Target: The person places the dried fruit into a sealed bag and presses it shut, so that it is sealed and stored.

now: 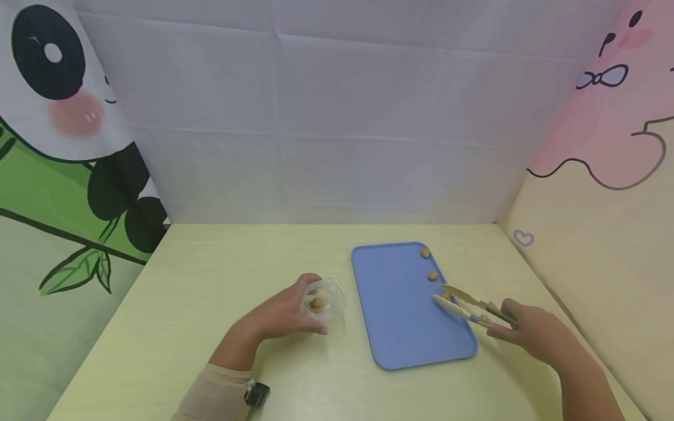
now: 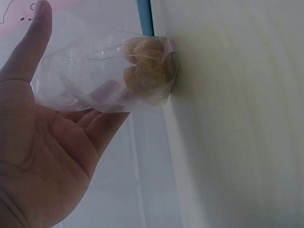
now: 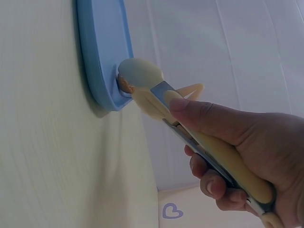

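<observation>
My left hand [image 1: 288, 310] curves round a clear plastic bag [image 1: 333, 295] that stands on the table, open end up. Small round brown pieces [image 2: 149, 66] lie in the bottom of the bag. My right hand [image 1: 537, 330] grips a pair of cream-coloured tongs [image 3: 213, 156] by the handles. The tong tips straddle a brown piece [image 3: 124, 84] near the right edge of the blue tray [image 1: 400, 327]. Farther up that edge lie two more brown pieces, one in the middle [image 1: 433, 275] and one by the far corner [image 1: 425, 252].
The pale table [image 1: 253, 251] ends at a white cloth backdrop [image 1: 337, 169]. Printed cloth panels stand at both sides, a panda panel [image 1: 58, 134] on the left and a pink one [image 1: 595, 140] on the right, close beyond my right arm.
</observation>
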Demonstrator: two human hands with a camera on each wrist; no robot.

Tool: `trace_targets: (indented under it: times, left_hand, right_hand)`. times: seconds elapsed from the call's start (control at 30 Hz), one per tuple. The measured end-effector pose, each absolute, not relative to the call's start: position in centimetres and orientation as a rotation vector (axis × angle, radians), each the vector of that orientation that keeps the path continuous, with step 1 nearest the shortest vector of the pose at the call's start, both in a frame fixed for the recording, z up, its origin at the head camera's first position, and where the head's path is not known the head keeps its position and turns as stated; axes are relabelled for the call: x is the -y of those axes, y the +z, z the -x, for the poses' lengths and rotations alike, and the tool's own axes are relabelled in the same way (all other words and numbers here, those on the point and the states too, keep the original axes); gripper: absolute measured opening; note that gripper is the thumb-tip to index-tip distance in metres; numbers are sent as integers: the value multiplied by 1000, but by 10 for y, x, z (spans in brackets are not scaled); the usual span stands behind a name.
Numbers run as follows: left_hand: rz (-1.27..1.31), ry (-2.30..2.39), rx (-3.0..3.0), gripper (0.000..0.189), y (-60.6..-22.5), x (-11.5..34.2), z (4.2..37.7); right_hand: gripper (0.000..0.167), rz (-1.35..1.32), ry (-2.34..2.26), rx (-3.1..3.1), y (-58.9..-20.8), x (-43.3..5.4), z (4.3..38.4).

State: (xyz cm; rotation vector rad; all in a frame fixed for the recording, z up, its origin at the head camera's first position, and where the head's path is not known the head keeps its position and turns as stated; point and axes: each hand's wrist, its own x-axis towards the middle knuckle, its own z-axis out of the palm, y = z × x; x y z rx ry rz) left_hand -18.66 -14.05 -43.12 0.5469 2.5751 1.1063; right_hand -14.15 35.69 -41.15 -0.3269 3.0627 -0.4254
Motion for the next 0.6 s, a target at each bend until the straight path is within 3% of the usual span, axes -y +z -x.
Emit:
trace_targets:
  times: [0.6]
  left_hand:
    - [-553,1103,-2578,108,-433,140,187]
  right_hand:
    - [42,380,-409,-3112,-407,-350,143]
